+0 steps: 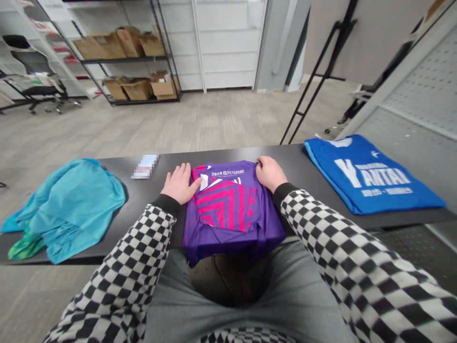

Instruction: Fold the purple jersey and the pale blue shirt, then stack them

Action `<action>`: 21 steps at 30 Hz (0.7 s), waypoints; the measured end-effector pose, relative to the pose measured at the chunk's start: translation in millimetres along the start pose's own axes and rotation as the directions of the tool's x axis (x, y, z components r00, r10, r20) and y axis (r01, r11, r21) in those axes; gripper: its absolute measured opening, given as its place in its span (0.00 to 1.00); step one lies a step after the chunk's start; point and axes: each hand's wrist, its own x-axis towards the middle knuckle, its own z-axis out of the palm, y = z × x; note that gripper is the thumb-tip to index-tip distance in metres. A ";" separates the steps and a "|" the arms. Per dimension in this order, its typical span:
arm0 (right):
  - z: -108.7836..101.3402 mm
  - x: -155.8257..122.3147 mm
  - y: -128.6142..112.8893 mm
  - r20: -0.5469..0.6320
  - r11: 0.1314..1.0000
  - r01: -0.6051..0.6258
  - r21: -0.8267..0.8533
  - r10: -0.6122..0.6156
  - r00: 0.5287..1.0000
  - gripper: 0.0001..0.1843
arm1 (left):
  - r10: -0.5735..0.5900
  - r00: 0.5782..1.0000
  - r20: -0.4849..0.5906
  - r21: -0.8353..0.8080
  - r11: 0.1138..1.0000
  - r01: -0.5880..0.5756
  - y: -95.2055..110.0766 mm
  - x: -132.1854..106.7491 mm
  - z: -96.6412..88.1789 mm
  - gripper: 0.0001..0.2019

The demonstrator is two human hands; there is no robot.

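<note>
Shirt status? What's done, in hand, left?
Done, it seems: the blue shirt lies folded flat at the table's right end. In hand: the purple shirt in the middle, its near edge hanging off; the left hand lies flat on its left side, the right hand has a grip on its far right corner. Left: the teal shirt, a crumpled heap at the left end.
</note>
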 end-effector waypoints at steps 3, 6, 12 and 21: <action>0.1 0.3 0.5 -0.007 1.000 -0.003 0.015 0.003 1.000 0.27 | 0.137 0.990 0.031 -0.029 0.990 -0.136 4.0 -0.6 0.0 0.38; 0.4 0.4 0.7 -0.002 1.000 -0.004 0.007 0.004 1.000 0.27 | 0.172 0.978 0.121 0.020 0.984 -0.176 10.3 -3.1 2.7 0.38; -1.1 -1.3 -1.6 0.013 1.000 -0.002 -0.028 0.002 1.000 0.25 | 0.068 0.993 0.101 0.045 0.996 -0.072 13.0 -4.5 2.4 0.43; -0.7 -0.2 -2.0 0.042 1.000 -0.007 -0.020 0.008 0.999 0.24 | 0.005 0.887 -0.462 -0.260 0.955 -0.141 -13.4 -64.3 2.0 0.24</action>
